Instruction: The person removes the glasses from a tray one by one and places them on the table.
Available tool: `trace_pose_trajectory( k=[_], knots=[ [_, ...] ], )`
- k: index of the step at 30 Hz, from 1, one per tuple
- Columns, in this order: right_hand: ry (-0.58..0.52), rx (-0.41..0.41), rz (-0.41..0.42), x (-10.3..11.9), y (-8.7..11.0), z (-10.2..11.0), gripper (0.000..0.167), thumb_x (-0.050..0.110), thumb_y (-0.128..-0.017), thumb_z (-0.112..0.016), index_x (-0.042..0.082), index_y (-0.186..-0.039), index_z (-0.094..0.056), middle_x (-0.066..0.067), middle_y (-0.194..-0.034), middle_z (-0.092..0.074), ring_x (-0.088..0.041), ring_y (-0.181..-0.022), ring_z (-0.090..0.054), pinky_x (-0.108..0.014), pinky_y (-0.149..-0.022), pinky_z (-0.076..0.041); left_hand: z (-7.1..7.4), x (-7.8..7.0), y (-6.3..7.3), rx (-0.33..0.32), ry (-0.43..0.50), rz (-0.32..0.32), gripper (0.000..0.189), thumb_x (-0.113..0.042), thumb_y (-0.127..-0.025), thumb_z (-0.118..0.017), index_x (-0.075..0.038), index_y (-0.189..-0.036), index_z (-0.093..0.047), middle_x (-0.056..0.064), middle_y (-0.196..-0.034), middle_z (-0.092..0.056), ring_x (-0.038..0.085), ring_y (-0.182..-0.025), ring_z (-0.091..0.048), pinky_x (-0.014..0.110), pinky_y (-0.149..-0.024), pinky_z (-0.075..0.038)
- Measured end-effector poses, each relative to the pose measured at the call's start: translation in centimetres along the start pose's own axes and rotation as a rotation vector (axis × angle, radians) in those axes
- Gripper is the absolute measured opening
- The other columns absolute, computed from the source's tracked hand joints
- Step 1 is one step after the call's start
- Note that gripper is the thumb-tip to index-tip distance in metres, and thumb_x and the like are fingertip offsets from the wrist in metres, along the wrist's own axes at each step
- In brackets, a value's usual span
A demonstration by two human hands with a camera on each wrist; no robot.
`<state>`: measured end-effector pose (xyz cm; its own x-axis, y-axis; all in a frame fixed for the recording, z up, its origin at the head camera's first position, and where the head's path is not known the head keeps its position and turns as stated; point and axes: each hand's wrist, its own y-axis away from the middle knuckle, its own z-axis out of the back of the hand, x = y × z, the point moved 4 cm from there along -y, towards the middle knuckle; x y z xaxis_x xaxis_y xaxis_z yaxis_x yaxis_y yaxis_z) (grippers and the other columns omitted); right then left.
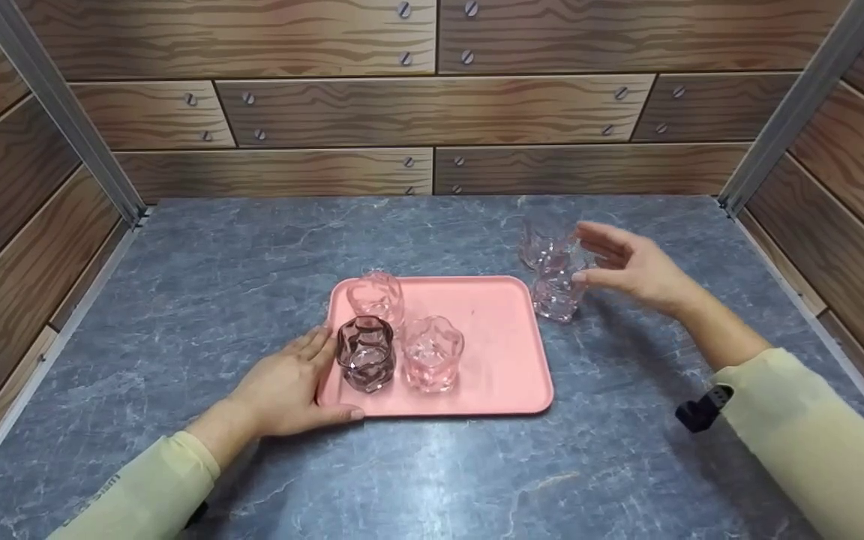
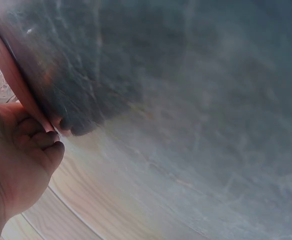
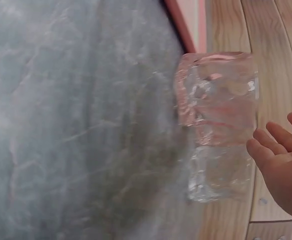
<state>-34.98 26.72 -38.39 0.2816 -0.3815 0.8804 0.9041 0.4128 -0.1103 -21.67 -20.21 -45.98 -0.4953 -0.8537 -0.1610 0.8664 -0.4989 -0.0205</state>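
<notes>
My left hand (image 1: 282,386) holds the left front corner of a pink tray (image 1: 507,352), its thumb along the front edge and its fingers at the left side. On the tray, a dark smoky glass (image 1: 367,356) stands beside a clear glass (image 1: 433,356), with a pinkish glass (image 1: 376,296) behind them. Just off the tray's right side are two more see-through wavy glasses, a nearer one (image 1: 556,292) and a farther one (image 1: 541,244). Beside these, my right hand (image 1: 638,270) has its fingers extended and thumb apart; the right wrist view shows a gap between fingers and glasses.
The grey marbled tabletop (image 1: 432,480) lies under everything. Wood-patterned panels (image 1: 432,112) wall in the back and both sides, with metal posts (image 1: 792,112) at the rear corners. A black strap piece (image 1: 702,411) hangs under the right sleeve.
</notes>
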Motion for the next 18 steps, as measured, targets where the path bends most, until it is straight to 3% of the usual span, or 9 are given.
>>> trace_pose_trajectory(
  k=[9, 14, 18],
  knots=[
    [0.022, -0.047, 0.112, 4.1, -0.2, -1.1, 0.084, -0.001, -0.091, -0.082, -0.002, -0.162, -0.037, -0.022, -0.164, -0.042, -0.039, -0.153, -0.038, -0.026, -0.122, -0.034, 0.1, 0.1, 0.0, 0.003, -0.005, 0.000, 0.125, -0.092, -0.088, -0.047, 0.010, -0.159, -0.035, 0.034, -0.163, -0.032, 0.049, -0.151, -0.036, 0.057, -0.123, -0.035],
    [-0.032, -0.020, 0.170, 5.6, -0.3, -3.2, 0.088, -0.008, -0.086, -0.083, -0.003, -0.161, -0.039, -0.022, -0.162, -0.045, -0.041, -0.151, -0.040, -0.032, -0.124, -0.034, 0.1, 0.1, 0.0, 0.005, -0.007, -0.001, 0.125, -0.091, -0.088, -0.046, 0.010, -0.160, -0.034, 0.034, -0.163, -0.031, 0.049, -0.152, -0.035, 0.057, -0.123, -0.035],
    [-0.029, 0.043, 0.181, 6.1, -0.3, -5.5, 0.090, -0.005, -0.084, -0.087, -0.002, -0.161, -0.040, -0.021, -0.162, -0.046, -0.039, -0.150, -0.043, -0.038, -0.124, -0.035, 0.0, 0.1, 0.1, 0.001, -0.008, -0.002, 0.124, -0.091, -0.089, -0.047, 0.010, -0.160, -0.034, 0.034, -0.163, -0.032, 0.049, -0.151, -0.036, 0.057, -0.122, -0.035]
  ],
)
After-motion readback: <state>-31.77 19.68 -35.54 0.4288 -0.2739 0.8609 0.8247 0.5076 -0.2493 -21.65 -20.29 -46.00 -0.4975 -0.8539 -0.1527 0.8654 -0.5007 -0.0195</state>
